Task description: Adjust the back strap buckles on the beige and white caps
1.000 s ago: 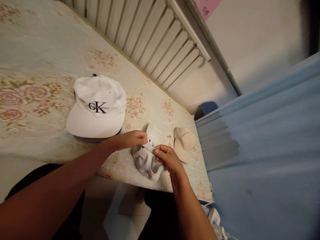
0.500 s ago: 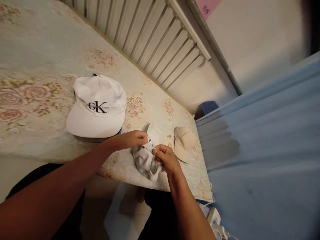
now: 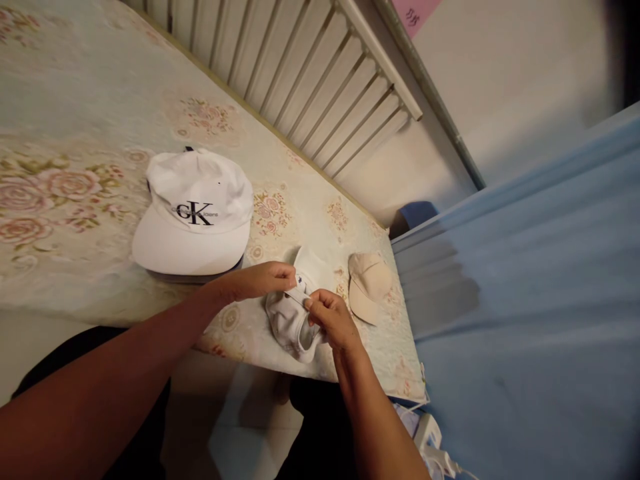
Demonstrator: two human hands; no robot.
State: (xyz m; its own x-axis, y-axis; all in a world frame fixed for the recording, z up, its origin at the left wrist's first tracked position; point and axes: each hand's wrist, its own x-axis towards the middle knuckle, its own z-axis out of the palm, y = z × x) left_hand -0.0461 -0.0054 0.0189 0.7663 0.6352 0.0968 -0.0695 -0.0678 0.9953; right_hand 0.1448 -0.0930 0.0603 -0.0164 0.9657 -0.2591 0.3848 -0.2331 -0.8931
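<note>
A white cap (image 3: 287,320) lies near the front edge of the bed, its back opening facing me and its brim pointing away. Between my hands runs the cap's pale back strap (image 3: 299,295), stretched taut. My left hand (image 3: 270,277) pinches the strap's left end, and my right hand (image 3: 330,317) pinches its right end between thumb and finger. Left of them sits a larger white cap (image 3: 200,200) with black CK lettering, resting on a darker cap of which only the edge shows. A beige cap (image 3: 370,287) lies to the right of my right hand.
The caps lie on a flowered bedspread (image 3: 100,280). Metal bars of a bed rail (image 3: 300,80) stand along the far side. A blue curtain (image 3: 540,300) hangs on the right. A white power strip (image 3: 433,440) with cords is low at the right.
</note>
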